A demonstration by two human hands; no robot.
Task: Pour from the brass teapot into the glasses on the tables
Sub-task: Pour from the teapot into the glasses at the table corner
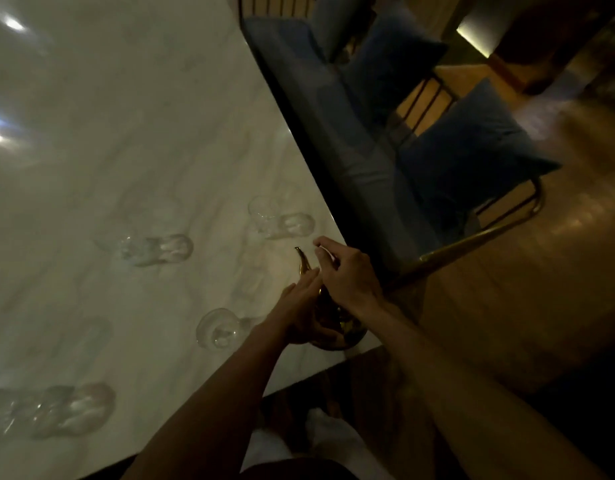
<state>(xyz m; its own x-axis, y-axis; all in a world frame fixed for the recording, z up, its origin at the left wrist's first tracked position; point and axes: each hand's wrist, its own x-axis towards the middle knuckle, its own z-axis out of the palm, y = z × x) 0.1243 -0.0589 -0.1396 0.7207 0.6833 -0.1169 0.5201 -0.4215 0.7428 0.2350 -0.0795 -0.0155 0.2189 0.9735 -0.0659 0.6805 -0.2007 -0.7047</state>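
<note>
The brass teapot [328,318] stands near the corner of the white marble table [126,150], its curved spout [302,259] pointing away from me. My left hand [299,310] lies against the pot's left side with fingers stretched along it. My right hand [344,271] rests on top of the pot, fingers curled over the lid area. Several clear glasses stand on the table: one [280,218] beyond the spout, one [157,249] to the left, one [218,329] beside my left wrist, and a blurred one [57,410] at the lower left.
A blue cushioned bench [351,133] with pillows [472,143] and a brass frame [472,237] runs along the table's right edge. Wooden floor [507,306] lies beyond. The scene is dim and motion-blurred.
</note>
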